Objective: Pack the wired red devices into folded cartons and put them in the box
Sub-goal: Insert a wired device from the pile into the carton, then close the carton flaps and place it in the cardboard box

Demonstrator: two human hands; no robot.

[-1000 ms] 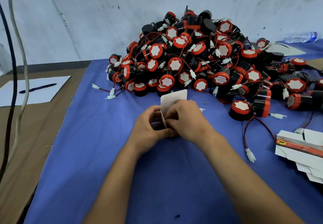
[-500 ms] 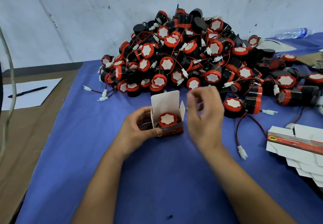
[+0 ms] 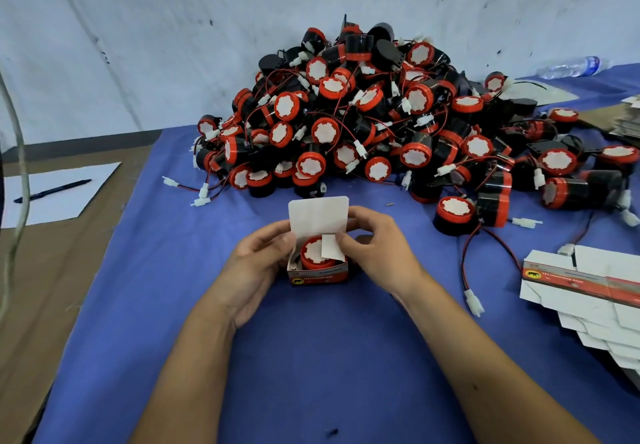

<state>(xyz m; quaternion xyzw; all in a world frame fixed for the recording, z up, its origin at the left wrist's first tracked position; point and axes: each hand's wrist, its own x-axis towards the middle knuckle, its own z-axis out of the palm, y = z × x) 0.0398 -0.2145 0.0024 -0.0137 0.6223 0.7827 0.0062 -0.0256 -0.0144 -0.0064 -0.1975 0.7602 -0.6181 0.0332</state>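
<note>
Carton (image 3: 318, 272) stands on the blue cloth (image 3: 311, 374), gripped steady by the left hand (image 3: 258, 263) while the right hand (image 3: 372, 253) pinches a side flap down over the red device (image 3: 313, 253) inside. Its wire seems tucked in. Behind, the pile (image 3: 381, 125) waits.

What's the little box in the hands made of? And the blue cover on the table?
The carton looks like thin white card, printed red outside: its flaps bend along creases. The blue table cover seems to be matte woven cloth, though it might be felt.
</note>
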